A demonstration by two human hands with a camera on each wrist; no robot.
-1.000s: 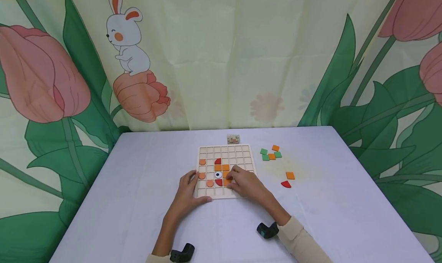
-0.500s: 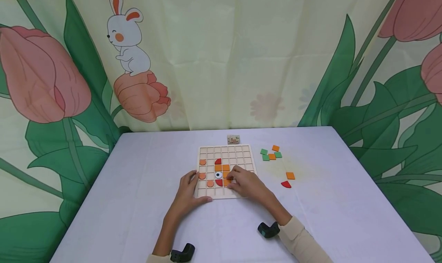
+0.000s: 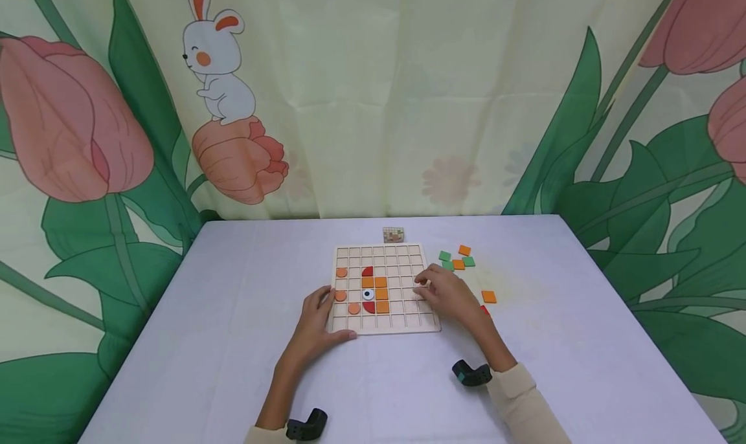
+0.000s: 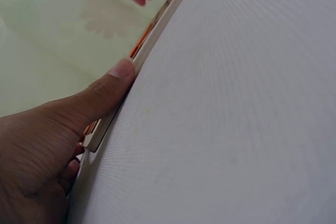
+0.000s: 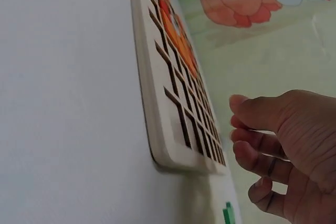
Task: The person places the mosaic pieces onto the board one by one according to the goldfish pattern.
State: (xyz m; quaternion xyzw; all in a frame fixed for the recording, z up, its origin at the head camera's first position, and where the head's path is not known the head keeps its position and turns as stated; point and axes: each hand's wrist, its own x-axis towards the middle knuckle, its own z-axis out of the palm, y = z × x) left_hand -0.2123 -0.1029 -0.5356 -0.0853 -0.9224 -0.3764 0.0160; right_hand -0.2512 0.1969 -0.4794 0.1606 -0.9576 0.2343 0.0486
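Observation:
A pale wooden grid board (image 3: 402, 324) lies on the white table. In its cells are orange square tiles (image 3: 381, 294), red quarter-round tiles (image 3: 369, 307), a white eye disc (image 3: 368, 294) and round salmon discs (image 3: 353, 309). My left hand (image 3: 315, 321) holds the board's front left corner, its thumb along the front edge and its fingers at the left side. Over the board's right edge hovers my right hand (image 3: 449, 294). The right wrist view shows its fingers (image 5: 249, 153) loosely curled with nothing between them.
Right of the board lie loose green tiles (image 3: 469, 261) and orange tiles (image 3: 489, 297). A red piece (image 3: 485, 310) is partly hidden by the right hand. Behind the board stands a small picture card (image 3: 393, 235). A printed curtain (image 3: 361, 107) hangs behind the table.
My right hand has lifted off the orange tile on the board and moved right to the board's edge, uncovering the orange tiles. The left hand has stayed at its corner.

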